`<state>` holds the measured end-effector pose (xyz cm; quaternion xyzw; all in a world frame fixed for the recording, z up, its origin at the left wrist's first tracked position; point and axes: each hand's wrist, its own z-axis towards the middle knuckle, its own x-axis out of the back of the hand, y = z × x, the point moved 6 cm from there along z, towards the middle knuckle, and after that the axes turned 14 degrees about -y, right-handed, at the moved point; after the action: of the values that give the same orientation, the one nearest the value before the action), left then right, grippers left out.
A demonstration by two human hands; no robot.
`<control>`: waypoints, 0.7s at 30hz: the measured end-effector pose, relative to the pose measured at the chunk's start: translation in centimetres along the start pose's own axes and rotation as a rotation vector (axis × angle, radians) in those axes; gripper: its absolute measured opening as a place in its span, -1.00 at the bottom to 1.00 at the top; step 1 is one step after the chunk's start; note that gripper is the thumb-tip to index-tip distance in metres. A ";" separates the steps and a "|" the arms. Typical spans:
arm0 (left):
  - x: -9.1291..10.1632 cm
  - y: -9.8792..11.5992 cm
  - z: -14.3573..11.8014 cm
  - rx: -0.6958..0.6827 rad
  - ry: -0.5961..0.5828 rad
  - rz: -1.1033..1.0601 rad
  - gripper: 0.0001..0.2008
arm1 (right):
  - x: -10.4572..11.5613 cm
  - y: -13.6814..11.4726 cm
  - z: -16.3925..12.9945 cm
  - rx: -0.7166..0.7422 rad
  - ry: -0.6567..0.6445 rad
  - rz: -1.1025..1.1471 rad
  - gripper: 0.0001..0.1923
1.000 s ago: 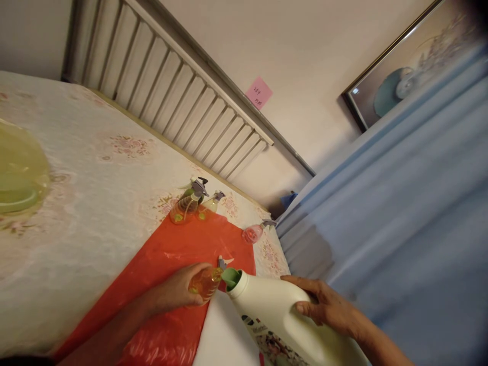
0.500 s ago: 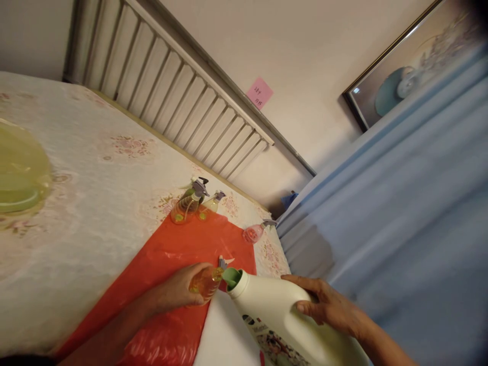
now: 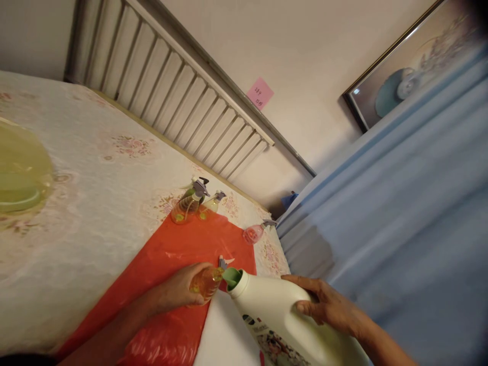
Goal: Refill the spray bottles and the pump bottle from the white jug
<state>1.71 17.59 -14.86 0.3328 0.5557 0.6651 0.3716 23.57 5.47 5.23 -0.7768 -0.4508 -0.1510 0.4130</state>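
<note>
Orange liquid fills the small bottle [image 3: 206, 282] gripped by the left hand [image 3: 179, 290] on the red plastic sheet [image 3: 179, 254]. Right hand [image 3: 328, 307] grips the tilted white detergent jug [image 3: 282, 320], spout touching the bottle mouth. Three spray bottles [image 3: 190, 203] stand beyond, well apart, on the bed [image 3: 87, 203].

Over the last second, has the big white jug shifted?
No. The white jug keeps its green spout beside the red sheet's edge, as before.
</note>
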 end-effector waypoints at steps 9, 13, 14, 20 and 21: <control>-0.2 0.1 0.1 -0.037 -0.007 -0.032 -0.54 | 0.1 0.1 0.1 0.022 -0.017 0.024 -0.32; -0.2 -0.5 0.2 -0.032 0.005 -0.048 -0.50 | 0.2 0.3 0.0 0.017 -0.015 0.016 -0.33; -0.2 -0.5 0.1 -0.026 0.006 -0.050 -0.51 | 0.2 0.3 0.0 0.015 -0.015 0.015 -0.32; -0.3 -0.6 0.3 -0.001 -0.008 -0.112 -0.47 | 0.1 -0.1 0.1 0.023 -0.026 0.009 -0.31; -0.4 -0.6 0.3 -0.009 -0.014 -0.134 -0.46 | 0.1 -0.1 0.1 0.016 -0.022 0.006 -0.30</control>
<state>2.25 17.46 -15.45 0.2979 0.5710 0.6388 0.4209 23.52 5.67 5.32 -0.7765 -0.4540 -0.1374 0.4148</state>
